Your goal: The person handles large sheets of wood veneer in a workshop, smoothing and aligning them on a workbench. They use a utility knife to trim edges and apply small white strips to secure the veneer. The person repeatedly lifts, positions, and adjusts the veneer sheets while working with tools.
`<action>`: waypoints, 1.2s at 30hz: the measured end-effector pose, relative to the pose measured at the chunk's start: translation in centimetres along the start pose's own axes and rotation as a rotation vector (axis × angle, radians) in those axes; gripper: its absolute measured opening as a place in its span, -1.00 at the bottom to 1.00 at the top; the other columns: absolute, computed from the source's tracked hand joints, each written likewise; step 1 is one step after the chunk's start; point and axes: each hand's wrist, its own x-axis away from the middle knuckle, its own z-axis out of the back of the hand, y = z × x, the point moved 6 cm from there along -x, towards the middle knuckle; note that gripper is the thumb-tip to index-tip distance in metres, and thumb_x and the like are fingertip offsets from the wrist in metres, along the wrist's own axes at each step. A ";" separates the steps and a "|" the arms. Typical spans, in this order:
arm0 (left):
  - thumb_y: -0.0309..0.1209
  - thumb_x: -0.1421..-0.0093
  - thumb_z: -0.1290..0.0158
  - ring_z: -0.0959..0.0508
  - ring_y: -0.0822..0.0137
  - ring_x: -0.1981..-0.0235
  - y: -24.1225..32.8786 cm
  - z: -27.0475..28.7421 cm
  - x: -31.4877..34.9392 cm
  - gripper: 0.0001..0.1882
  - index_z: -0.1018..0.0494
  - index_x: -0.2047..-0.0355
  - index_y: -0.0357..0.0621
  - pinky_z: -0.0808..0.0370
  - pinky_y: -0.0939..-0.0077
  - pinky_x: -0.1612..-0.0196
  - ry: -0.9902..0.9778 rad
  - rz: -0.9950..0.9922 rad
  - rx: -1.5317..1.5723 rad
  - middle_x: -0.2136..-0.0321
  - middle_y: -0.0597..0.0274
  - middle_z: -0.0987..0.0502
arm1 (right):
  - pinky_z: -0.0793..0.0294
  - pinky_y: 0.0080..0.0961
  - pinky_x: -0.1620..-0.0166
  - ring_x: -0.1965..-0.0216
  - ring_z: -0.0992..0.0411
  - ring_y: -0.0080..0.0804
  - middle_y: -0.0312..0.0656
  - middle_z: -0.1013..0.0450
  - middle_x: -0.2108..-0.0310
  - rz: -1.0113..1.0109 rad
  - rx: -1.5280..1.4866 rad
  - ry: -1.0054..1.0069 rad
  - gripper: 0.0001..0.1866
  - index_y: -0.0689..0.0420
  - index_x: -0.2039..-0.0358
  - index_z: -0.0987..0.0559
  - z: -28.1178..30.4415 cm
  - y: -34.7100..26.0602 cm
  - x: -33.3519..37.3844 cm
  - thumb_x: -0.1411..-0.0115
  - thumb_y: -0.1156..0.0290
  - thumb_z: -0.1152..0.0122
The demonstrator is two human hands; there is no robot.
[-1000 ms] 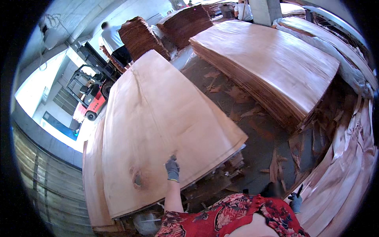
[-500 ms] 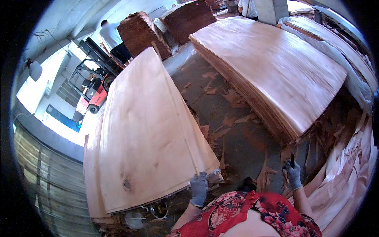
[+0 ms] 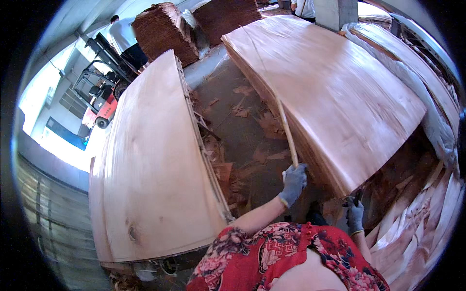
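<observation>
My left hand (image 3: pixel 294 185), in a grey glove, is closed around the lower end of a long thin wooden stick (image 3: pixel 283 119). That stick slants up and away, its far part lying over the left edge of the right-hand stack of veneer sheets (image 3: pixel 335 92). Close to the near corner of this stack is my gloved right hand (image 3: pixel 355 213), closed on a small dark tool (image 3: pixel 358 195) whose kind I cannot make out. Left of my hands lies another pile of pale veneer sheets (image 3: pixel 150 169), its top sheet marked by a dark knot.
Torn veneer scraps (image 3: pixel 264 155) litter the floor between the stacks. Loose strips (image 3: pixel 422 213) are heaped at the right. Taller brown stacks (image 3: pixel 165 31), a red forklift (image 3: pixel 103 106) and a person in a white shirt (image 3: pixel 122 36) are at the back left. A pillar (image 3: pixel 335 13) stands behind.
My left hand has swung right with the stick, from the left pile across to the edge of the right-hand stack. My right hand stays near that stack's corner. The view has shifted.
</observation>
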 end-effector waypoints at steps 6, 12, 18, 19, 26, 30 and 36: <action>-0.07 -0.23 0.21 -0.52 0.26 0.60 -6.4 -11.5 -11.5 -0.58 -0.29 0.24 -0.23 -0.46 0.41 0.56 -0.625 -0.061 -0.747 0.44 0.04 -0.43 | -0.28 -0.64 0.52 0.59 -0.38 -0.52 -0.20 -0.49 0.52 -0.065 -0.096 0.015 -0.76 0.21 0.32 -0.53 1.4 -2.9 -10.9 -0.10 0.30 -0.11; -0.25 -0.19 0.08 -0.46 0.34 0.25 -0.9 -2.5 -9.1 -0.48 -0.15 -0.09 -0.25 -0.39 0.49 0.17 -0.535 0.124 -0.526 0.19 0.06 -0.43 | -0.32 -0.54 0.54 0.63 -0.38 -0.40 -0.12 -0.49 0.45 -0.163 -0.168 0.221 -0.77 0.18 0.37 -0.48 3.5 4.1 -17.9 -0.08 0.28 -0.06; -0.32 -0.04 -0.08 -0.52 0.16 0.44 11.2 18.1 -4.3 -0.49 -0.25 0.02 -0.27 -0.45 0.32 0.38 0.593 -0.355 -1.305 0.50 0.06 -0.50 | -0.14 -0.55 0.73 0.83 -0.16 -0.52 -0.20 -0.48 0.58 -0.363 0.104 -0.085 -0.69 0.12 0.38 -0.53 -7.3 3.8 -19.6 -0.11 0.13 -0.03; -0.31 0.00 -0.10 -0.52 0.14 0.47 12.8 21.4 -2.7 -0.41 -0.19 -0.01 -0.30 -0.45 0.27 0.41 0.724 -0.375 -1.166 0.44 0.01 -0.49 | -0.12 -0.56 0.75 0.83 -0.15 -0.53 -0.23 -0.46 0.60 -0.370 0.123 -0.123 -0.69 0.11 0.41 -0.53 -10.6 1.3 -19.4 -0.11 0.12 -0.03; 0.06 0.19 -0.16 0.18 -0.24 -0.22 17.8 35.4 -1.1 0.15 0.21 -0.19 -0.37 0.17 0.00 -0.21 1.078 -0.004 -1.622 -0.17 -0.40 0.21 | -0.22 -0.59 0.64 0.62 -0.24 -0.57 -0.26 -0.42 0.44 -0.219 0.268 -0.477 -0.53 0.00 -0.06 -0.20 -34.1 -8.6 -21.6 -0.14 0.27 -0.02; 0.09 0.18 -0.11 0.17 -0.23 -0.21 16.2 36.6 -3.2 0.11 0.16 -0.19 -0.38 0.22 -0.08 -0.20 1.052 0.064 -1.672 -0.17 -0.36 0.15 | -0.30 -0.59 0.48 0.45 -0.32 -0.55 -0.28 -0.41 0.36 -0.089 0.289 -0.725 -0.71 0.11 0.15 -0.40 -48.3 -15.1 -21.0 -0.13 0.29 -0.04; -0.13 0.22 -0.13 -0.21 -0.15 -0.07 16.8 37.3 -4.9 -0.31 -0.32 0.08 -0.28 -0.15 0.07 -0.11 1.062 0.099 -1.729 -0.01 -0.20 -0.23 | -0.26 -0.63 0.55 0.62 -0.31 -0.56 -0.34 -0.43 0.53 -0.176 0.219 -0.955 -0.77 0.16 0.36 -0.52 -67.4 -15.7 -21.2 -0.10 0.25 -0.12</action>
